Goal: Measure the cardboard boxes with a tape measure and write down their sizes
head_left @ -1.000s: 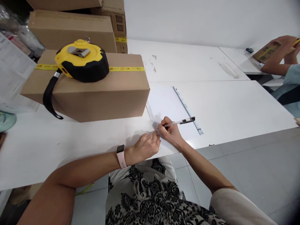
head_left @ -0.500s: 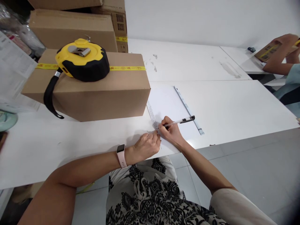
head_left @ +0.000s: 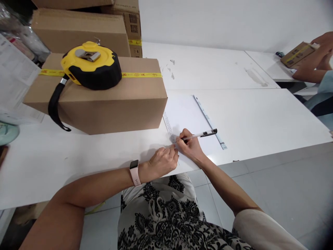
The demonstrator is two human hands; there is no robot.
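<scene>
My right hand (head_left: 191, 147) grips a pen (head_left: 201, 134) with a clear barrel and black clip. The pen's tip is at the left side of a white paper sheet (head_left: 186, 111), near the lower end of a narrow column of small dark marks (head_left: 169, 128). Beside it, my left hand (head_left: 162, 160) rests with curled fingers over the sheet's lower left corner; whether anything is under or in those fingers is hidden. A pale blue strip with dark print (head_left: 209, 121) runs along the sheet's right side.
A cardboard box (head_left: 125, 114) with yellow tape stands left of the sheet, a yellow and black tape measure (head_left: 92, 66) on top. More boxes (head_left: 80, 31) are stacked behind. Plastic-wrapped items and papers (head_left: 18, 76) lie far left. At right, another person's arm (head_left: 309, 73) is by a small box (head_left: 298, 55).
My hands and the pen are almost still, the pen's upper end shifting very slightly. At the right, the other person's hands have moved and more of the small box shows.
</scene>
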